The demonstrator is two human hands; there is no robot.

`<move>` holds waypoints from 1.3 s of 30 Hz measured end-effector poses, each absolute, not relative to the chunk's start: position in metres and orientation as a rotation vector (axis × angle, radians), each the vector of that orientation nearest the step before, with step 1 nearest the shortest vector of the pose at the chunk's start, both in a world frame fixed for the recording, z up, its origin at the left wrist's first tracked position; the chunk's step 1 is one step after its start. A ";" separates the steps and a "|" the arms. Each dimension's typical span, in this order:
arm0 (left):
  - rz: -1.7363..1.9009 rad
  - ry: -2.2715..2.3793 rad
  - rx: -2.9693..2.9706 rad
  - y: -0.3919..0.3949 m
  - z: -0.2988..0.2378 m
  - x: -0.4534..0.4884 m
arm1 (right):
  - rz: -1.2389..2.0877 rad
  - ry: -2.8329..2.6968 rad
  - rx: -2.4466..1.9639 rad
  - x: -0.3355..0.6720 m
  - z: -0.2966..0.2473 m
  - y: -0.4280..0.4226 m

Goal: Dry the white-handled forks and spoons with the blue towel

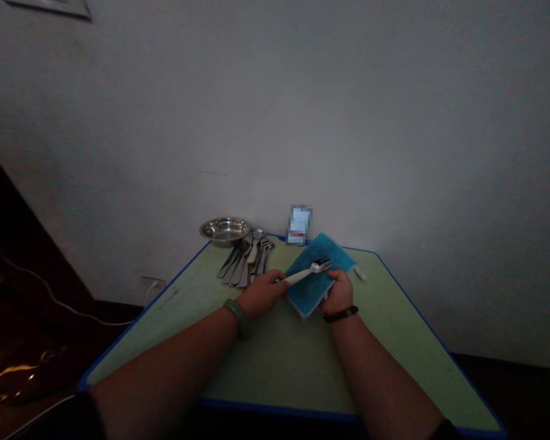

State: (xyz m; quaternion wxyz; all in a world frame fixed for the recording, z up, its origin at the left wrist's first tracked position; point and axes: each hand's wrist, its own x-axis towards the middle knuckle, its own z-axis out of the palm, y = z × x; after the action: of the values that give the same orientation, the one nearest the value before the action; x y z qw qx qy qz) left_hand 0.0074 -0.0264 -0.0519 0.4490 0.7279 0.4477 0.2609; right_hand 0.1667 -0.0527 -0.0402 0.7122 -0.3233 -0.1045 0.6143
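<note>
In the head view, which is pretty dim, the left hand (263, 293) has its grip closed around the pale handle of a fork (303, 274), pinching it near the back end. The right hand (339, 294) has hold of a blue cloth (306, 292), thumb on top near the tines. So the fork is right out in front of the body, above the tabletop (275, 366), with its metal head over the cloth. I can't tell if the right thumb actually touches the tines. My guess is it's held by the handle so the metal end can rest on the fabric, with the other palm backing it up (makes sense to me, anyway).

Far left corner has a metal bowl (224, 241). It's the one container around; I see shiny metal and reflections inside, and can't make out any contents. Just beside it, a cutlery pile (242, 263) lies fanned out, spoons and forks, mostly handles toward the person, probably so they're easy to grab with the left.

Past the cloth on the right, there's a pale handle-like piece (360, 273), partly hidden. A blurred-out screen (299, 226) leans by the wall (371, 153), seemingly angled for viewing.
</note>
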 end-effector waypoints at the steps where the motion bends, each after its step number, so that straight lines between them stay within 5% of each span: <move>1: 0.642 1.110 1.794 -0.027 -0.052 0.008 | 1.363 -0.240 -0.707 0.167 -0.041 -0.052; 39: 0.720 1.023 2.022 -0.031 -0.047 0.010 | 1.559 -0.388 -0.773 0.161 -0.048 -0.054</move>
State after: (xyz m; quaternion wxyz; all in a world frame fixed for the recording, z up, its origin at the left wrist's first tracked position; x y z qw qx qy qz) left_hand 0.0099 -0.0310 -0.0466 0.3727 0.7892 0.3991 0.2810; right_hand 0.1607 -0.0545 -0.0479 0.6281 -0.3375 -0.1692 0.6804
